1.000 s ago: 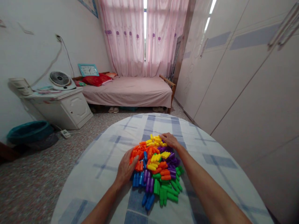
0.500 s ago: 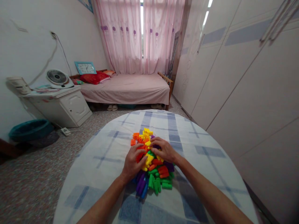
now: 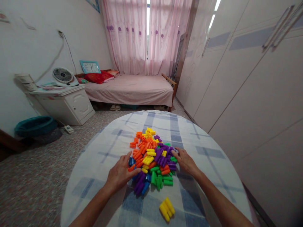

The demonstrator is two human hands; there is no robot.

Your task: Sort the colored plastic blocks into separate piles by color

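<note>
A heap of plastic toy building pieces in orange, yellow, purple, green and blue lies in the middle of the table. My left hand rests at the heap's left edge with thumb and fingers apart, close to blue and orange pieces. On the opposite side, my right hand is open, its fingertips at the purple pieces. Neither hand grips a piece that I can see. Apart from the heap, nearer to me, lies a yellow piece made of several joined tubes.
A blue-and-white checked cloth covers the rounded table. Beyond it stands a bed under pink curtains. White wardrobes line the right. At left are a cabinet with a fan and a teal bin.
My hands have drawn apart from over the heap to its two sides, uncovering orange and purple pieces. A yellow piece now lies in front of the heap. The view has shifted slightly.
</note>
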